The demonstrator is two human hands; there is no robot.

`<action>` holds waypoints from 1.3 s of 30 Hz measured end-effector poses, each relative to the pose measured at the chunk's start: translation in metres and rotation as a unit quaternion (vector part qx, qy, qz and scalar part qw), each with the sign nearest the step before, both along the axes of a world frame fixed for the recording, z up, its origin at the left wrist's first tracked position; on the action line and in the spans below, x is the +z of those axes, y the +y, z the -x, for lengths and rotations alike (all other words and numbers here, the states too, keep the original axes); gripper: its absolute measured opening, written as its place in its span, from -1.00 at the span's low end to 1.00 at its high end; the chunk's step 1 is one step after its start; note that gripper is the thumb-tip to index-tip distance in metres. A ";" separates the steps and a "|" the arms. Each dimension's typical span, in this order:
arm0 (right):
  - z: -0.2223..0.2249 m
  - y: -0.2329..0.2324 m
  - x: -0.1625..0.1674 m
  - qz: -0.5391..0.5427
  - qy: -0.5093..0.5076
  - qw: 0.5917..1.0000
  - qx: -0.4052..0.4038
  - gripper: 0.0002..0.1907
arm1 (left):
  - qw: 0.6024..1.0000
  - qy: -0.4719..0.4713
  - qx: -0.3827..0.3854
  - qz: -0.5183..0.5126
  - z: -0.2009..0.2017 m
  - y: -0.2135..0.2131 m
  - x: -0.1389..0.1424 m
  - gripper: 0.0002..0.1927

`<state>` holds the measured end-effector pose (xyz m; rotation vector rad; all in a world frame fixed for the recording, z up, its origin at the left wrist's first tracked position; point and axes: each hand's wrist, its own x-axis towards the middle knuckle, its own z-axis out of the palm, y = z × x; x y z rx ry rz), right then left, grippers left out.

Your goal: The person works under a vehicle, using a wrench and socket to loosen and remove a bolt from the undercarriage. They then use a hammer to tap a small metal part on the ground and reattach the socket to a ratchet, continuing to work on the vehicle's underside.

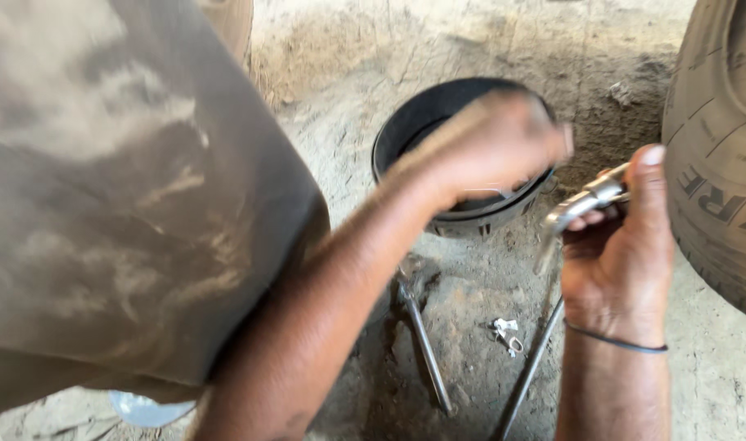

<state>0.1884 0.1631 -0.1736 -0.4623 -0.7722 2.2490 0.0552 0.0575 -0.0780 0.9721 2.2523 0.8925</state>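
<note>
holding a shiny metal air tool (585, 204), the right hand (618, 253) has its fingers curled tight round it, thumb up, just beside the big tyre (716, 147) at the right edge. there is little room between hand and tyre. the left hand (495, 147) is blurred over the black bowl (414, 122), so i cannot tell how its fingers are set. the dusty ground (463, 327) below is open, but two thin metal rods (426, 343) and a small white scrap (506, 333) lie there. a grey-brown cloth (128, 188) fills the left side.
</note>
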 end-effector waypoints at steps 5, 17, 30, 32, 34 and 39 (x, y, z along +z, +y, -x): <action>-0.006 -0.004 0.029 -0.032 0.034 0.999 -0.007 -0.77 | 0.988 0.062 -0.135 0.044 -0.036 0.013 0.001 -0.77; -0.001 0.030 0.033 -0.347 -0.114 0.928 -0.073 -0.72 | 0.995 0.034 0.041 -0.086 -0.037 0.000 0.040 -0.74; -0.041 0.059 0.054 -0.091 0.077 0.993 0.008 -0.72 | 0.940 -0.088 0.111 -0.309 -0.044 -0.011 0.072 -0.76; -0.050 0.054 0.069 -0.119 0.096 0.988 -0.024 -0.73 | 0.938 -0.066 0.089 -0.329 -0.042 -0.009 0.074 -0.74; -0.059 0.048 0.082 -0.133 0.111 0.984 -0.044 -0.74 | 0.938 -0.045 0.072 -0.337 -0.039 -0.008 0.076 -0.72; -0.065 0.038 0.100 -0.185 0.149 0.967 -0.095 -0.77 | 0.939 -0.012 0.063 -0.338 -0.032 -0.001 0.079 -0.68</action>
